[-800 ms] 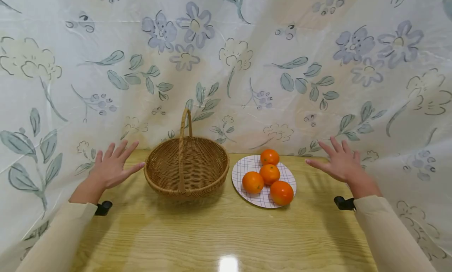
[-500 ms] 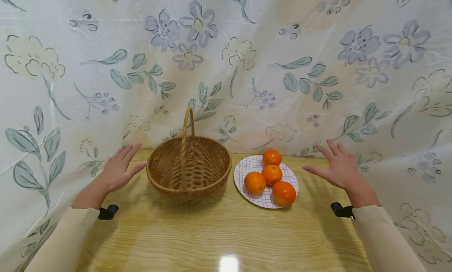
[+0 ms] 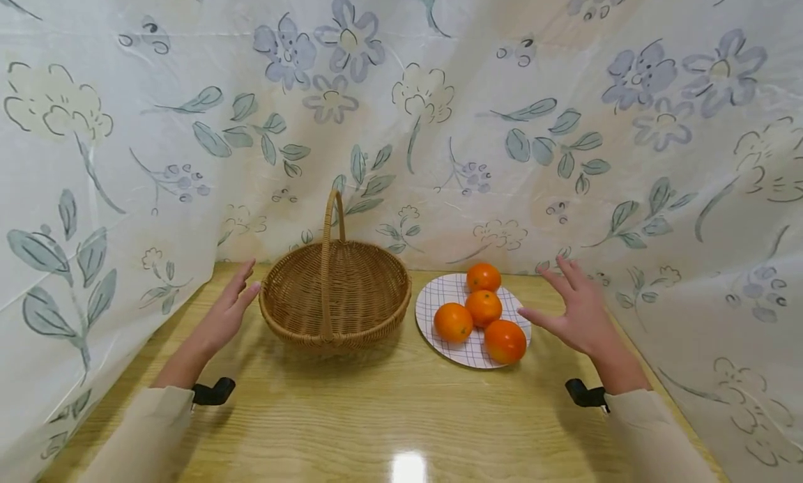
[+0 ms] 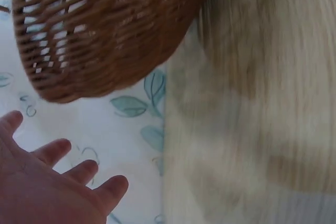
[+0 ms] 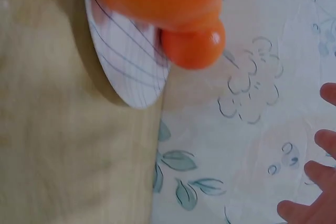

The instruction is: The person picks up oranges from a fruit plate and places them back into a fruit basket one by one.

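Observation:
My left hand (image 3: 222, 319) is held up just left of a brown wicker basket (image 3: 366, 291) with an arched handle (image 3: 327, 274). Its fingers are extended; in the left wrist view a gap shows between those fingers (image 4: 81, 171) and the woven basket side (image 4: 110, 40). On the right, a round white plate (image 3: 434, 295) with a checked pattern bears several oranges (image 3: 453, 323). My right hand (image 3: 583, 316) hovers right of that plate with fingers spread and nothing held. From the head, its thumb tip overlaps the plate's edge; whether they touch, I cannot tell.
Basket and plate stand side by side on a pale wood-grain table (image 3: 351, 413). A floral curtain (image 3: 426, 176) hangs behind the table and along both sides. A black wrist-worn camera (image 3: 213, 391) sits below the left hand, another camera (image 3: 585, 392) below the right.
Both hands have moved inward, the left towards the basket and the right towards the plate. The left palm has turned more sideways. Basket, plate and oranges stay in place.

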